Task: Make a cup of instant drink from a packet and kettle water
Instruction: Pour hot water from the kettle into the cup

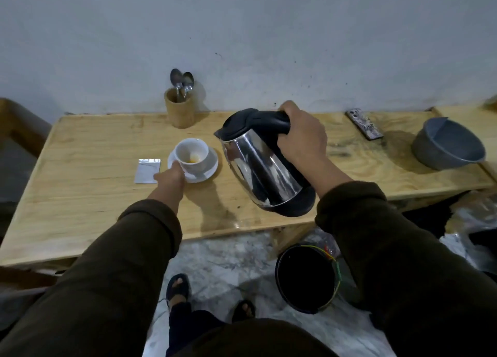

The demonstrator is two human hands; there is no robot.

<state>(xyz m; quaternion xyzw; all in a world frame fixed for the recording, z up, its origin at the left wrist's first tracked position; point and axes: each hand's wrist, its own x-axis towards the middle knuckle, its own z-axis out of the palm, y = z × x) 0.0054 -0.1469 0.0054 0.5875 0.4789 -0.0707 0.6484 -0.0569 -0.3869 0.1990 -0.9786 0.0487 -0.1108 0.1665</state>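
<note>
A white cup (192, 152) stands on a white saucer (207, 169) on the wooden table (94, 173); a little brownish powder lies at its bottom. My left hand (170, 175) grips the cup's near side at the saucer edge. My right hand (301, 133) holds the black handle of a steel kettle (262, 165), lifted and tilted with its spout toward the cup. No water stream is visible. A silver packet (146, 170) lies flat just left of the saucer.
A wooden holder with two spoons (180, 106) stands at the back by the wall. A phone (364, 124) and a grey bowl (446, 144) lie on the right. A black bucket (306, 278) sits on the floor below the table edge, near my feet.
</note>
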